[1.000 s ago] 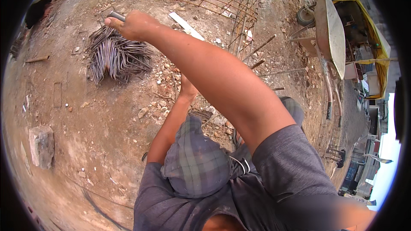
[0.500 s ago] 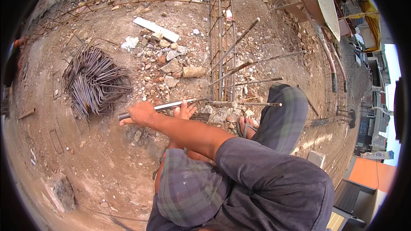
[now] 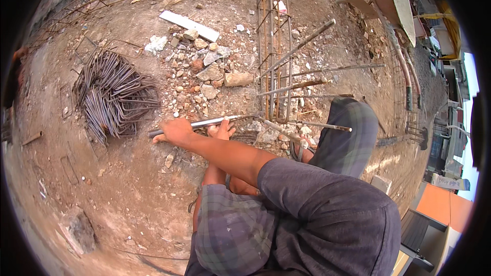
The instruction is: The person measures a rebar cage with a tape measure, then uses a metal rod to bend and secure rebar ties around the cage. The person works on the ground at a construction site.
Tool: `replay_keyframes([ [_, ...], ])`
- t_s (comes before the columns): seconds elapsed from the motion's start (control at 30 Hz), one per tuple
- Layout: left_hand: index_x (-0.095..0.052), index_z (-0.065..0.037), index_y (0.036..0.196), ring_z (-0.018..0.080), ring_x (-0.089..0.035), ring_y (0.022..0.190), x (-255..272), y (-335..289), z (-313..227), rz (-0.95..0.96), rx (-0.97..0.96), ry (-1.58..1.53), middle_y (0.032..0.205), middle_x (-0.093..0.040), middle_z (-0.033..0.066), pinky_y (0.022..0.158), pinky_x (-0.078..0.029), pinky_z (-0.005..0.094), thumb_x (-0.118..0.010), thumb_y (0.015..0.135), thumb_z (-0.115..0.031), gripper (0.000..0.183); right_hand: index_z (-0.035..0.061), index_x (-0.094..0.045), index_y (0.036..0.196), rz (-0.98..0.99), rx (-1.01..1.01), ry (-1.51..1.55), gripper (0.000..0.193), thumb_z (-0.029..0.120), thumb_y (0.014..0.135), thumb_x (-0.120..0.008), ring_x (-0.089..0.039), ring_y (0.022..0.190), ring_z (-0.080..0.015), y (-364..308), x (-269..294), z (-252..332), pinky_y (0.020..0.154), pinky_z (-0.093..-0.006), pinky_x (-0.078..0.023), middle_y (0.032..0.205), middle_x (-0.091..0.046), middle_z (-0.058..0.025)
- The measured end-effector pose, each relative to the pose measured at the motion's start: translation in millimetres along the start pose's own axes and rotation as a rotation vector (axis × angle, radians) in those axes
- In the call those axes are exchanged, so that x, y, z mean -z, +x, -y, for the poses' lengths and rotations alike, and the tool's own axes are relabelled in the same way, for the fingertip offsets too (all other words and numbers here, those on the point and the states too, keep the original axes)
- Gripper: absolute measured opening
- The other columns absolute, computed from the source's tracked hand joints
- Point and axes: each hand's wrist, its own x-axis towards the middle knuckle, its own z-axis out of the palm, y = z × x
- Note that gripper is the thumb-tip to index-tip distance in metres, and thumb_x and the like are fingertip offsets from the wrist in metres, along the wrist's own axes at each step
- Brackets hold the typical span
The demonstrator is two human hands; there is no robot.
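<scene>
Right hand: I'm gripping the metal bar above the dirt.
Left hand: touching the bar; I can't tell if it's gripping.
Sign: showing letters.
Wheelbarrow: sitting to my right.

Pale signboard: there it is, far right!
Lettering: dark, small, strung across it, hard to make out.

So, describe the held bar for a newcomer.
Start at the big pile of bent rods on the left. Right of its lower edge, the right hand grips the bar, with the left hand further along. Its bright silvery stretch sets it apart from the brown rods beyond.
</scene>
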Motion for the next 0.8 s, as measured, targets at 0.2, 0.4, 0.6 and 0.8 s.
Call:
replay_keyframes([
  [0.2, -0.039, 0.003, 0.132, 0.0306, -0.068, 0.100, -15, 4, -9, -0.024, 0.014, 0.187, 0.119, -0.060, 0.0182, 0.078, -0.062, 0.0412, -0.073, 0.093, -0.014, 0.054, 0.0028, -0.069, 0.102, -0.224, -0.022, -0.055, 0.076, 0.076, 0.087, -0.057, -0.073, 0.084, -0.0360, 11, 4, -16, 0.073, -0.0481, -0.058, 0.087, -0.074, -0.0160],
  [0.4, -0.051, -0.004, 0.120, 0.0251, -0.067, 0.103, -8, 6, -9, 0.050, -0.160, -0.325, 0.110, -0.065, 0.0140, 0.091, -0.058, 0.0426, -0.071, 0.094, -0.006, 0.033, 0.0009, -0.065, 0.098, -0.198, -0.034, 0.019, 0.071, 0.071, 0.089, -0.060, -0.072, 0.083, -0.0389, 7, 19, -14, 0.070, -0.0510, -0.056, 0.085, -0.073, -0.0178],
  [0.6, -0.051, -0.010, 0.118, 0.0182, -0.064, 0.098, -32, 13, -8, 0.078, -0.311, -0.344, 0.103, -0.062, 0.0082, 0.096, -0.056, 0.0414, -0.069, 0.101, -0.014, 0.025, 0.0027, -0.064, 0.098, -0.133, -0.012, 0.122, 0.069, 0.071, 0.089, -0.062, -0.069, 0.079, -0.0433, 10, 54, -23, 0.070, -0.0556, -0.052, 0.078, -0.070, -0.0202],
  [0.8, -0.047, -0.010, 0.123, 0.0136, -0.060, 0.095, -50, -36, -20, 0.010, -0.350, 0.039, 0.109, -0.067, 0.0098, 0.089, -0.052, 0.0333, -0.065, 0.105, -0.023, 0.030, 0.0050, -0.065, 0.098, 0.018, 0.026, 0.217, 0.072, 0.076, 0.088, -0.059, -0.069, 0.080, -0.0446, -30, 103, -10, 0.070, -0.0562, -0.052, 0.077, -0.069, -0.0206],
])
